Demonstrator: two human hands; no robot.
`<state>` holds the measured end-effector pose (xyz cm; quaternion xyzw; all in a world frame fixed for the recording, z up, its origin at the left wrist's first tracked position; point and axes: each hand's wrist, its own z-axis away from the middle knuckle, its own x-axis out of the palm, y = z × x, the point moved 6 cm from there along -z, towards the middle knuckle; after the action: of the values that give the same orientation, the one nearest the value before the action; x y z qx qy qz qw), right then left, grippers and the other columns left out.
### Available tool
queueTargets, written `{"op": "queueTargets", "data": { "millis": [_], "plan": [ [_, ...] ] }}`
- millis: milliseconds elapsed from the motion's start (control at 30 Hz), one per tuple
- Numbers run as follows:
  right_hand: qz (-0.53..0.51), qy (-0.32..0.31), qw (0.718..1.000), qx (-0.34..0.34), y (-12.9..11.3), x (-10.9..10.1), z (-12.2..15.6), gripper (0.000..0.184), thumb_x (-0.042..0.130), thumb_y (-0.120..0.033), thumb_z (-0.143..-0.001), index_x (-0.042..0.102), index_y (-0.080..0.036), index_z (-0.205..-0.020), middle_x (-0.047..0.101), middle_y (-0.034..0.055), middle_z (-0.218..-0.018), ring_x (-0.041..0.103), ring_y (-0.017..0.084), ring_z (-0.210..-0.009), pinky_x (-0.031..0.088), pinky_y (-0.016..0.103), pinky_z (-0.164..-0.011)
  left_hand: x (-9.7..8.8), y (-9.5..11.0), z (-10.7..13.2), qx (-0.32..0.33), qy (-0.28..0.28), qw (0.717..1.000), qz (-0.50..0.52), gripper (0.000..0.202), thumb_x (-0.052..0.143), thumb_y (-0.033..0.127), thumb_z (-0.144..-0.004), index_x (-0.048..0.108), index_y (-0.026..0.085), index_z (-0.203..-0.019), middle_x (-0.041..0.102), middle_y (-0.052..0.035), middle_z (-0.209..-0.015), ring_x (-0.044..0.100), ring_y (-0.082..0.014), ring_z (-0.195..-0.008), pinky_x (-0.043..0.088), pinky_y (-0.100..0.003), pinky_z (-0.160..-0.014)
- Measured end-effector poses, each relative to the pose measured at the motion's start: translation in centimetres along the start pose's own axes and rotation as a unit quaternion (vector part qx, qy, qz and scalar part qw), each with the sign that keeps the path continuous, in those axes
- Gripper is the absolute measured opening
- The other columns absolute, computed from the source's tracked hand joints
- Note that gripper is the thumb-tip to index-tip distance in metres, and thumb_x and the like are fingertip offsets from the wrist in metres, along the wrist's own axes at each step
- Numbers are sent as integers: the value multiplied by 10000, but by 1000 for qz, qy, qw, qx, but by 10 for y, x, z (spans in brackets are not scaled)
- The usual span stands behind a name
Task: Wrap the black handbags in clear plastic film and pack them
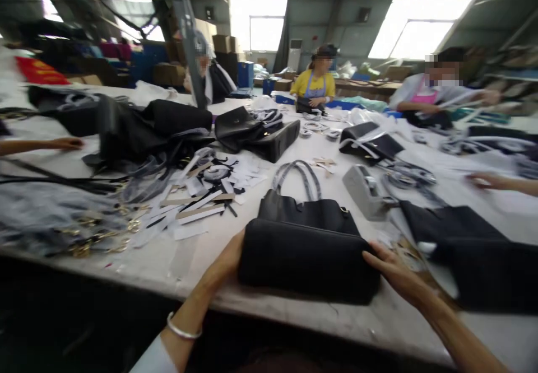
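A black handbag (309, 261) lies at the table's near edge, its flat base side turned toward me. Its two wrapped handles (297, 177) arch up at the far side. My left hand (230, 254) grips the bag's left end, with its fingers mostly hidden behind it. At the right end, my right hand (389, 264) holds the bag, fingers along the top corner and thumb against the near face. Just beyond the bag to the right stands a grey tape dispenser (363, 191).
Paper and board strips (205, 205) lie left of the bag, beside gold metal clasps (90, 236). More black bags (252, 132) are farther back; black pieces (466, 250) lie at right. Other people's hands reach in at left (67, 143) and right (487, 181). Several co-workers are across the table.
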<state>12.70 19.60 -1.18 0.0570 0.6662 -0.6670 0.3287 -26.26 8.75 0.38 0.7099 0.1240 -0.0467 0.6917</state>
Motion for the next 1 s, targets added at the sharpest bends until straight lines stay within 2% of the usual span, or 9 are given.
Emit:
{"op": "queueTargets", "data": {
  "millis": [100,167,233,333,433,500,600,767,1000],
  "plan": [
    [-26,-35,999,-1,-22,6,6,468,625,-539,-822,694,-172,-1104,703,105,-1112,622,309,-1048,496,419,-948,-19,-2,-13,-43,-183,980,-65,309,569,407,-805,643,190,-1012,722,-61,-927,652,-274,-959,484,-412,-942],
    [-43,-41,998,-13,-29,6,7,443,624,-523,-827,684,-167,-1083,708,84,-1037,626,288,-991,489,413,-923,-49,12,-42,-66,-99,978,-172,345,534,437,-811,632,181,-1021,727,-80,-949,672,-288,-938,504,-425,-906],
    [-68,-43,997,-18,-28,7,7,425,630,-516,-822,672,-163,-1055,701,67,-991,623,269,-960,485,392,-893,-52,51,-74,-8,-17,965,-260,354,530,448,-810,620,190,-1034,718,-86,-1020,665,-293,-992,496,-420,-923],
    [-124,-46,991,-15,-22,10,8,410,648,-518,-803,655,-165,-1010,691,47,-955,620,242,-921,484,355,-848,19,119,-107,145,-62,936,-315,286,492,404,-883,629,226,-1060,712,-53,-1029,666,-244,-973,491,-372,-921],
    [-183,-43,982,-8,-15,13,9,383,673,-507,-785,647,-174,-974,679,24,-902,615,213,-853,483,325,-794,130,150,-117,300,-237,878,-286,237,466,265,-918,639,221,-1074,696,-50,-1056,653,-192,-957,492,-304,-891],
    [-203,-34,979,-5,-11,14,10,340,688,-471,-785,651,-179,-955,667,7,-861,605,194,-812,473,301,-756,188,140,-120,363,-319,828,-286,275,438,170,-910,640,207,-1093,691,-60,-1061,642,-187,-969,491,-298,-880],
    [-196,-10,981,2,-10,14,12,278,691,-418,-798,677,-184,-947,658,-4,-839,590,182,-795,459,281,-728,233,98,-129,422,-393,759,-302,356,439,93,-889,619,224,-1168,668,-57,-1179,537,-228,-1203,401,-384,-1031],
    [-174,21,983,49,-13,11,17,282,718,-388,-797,714,-233,-1033,695,3,-952,621,207,-905,475,302,-828,243,47,-141,424,-478,703,-313,294,471,148,-929,606,247,-1170,644,-40,-1194,549,-201,-1176,257,-439,-1134],
    [-119,195,964,133,11,-9,43,321,632,-480,-861,695,-242,-1068,680,51,-1089,594,243,-1069,428,381,-1001,253,54,-145,390,-504,690,-343,185,588,232,-881,593,240,-1066,600,-34,-1088,529,-218,-1049,282,-441,-1085]
  ]
}}
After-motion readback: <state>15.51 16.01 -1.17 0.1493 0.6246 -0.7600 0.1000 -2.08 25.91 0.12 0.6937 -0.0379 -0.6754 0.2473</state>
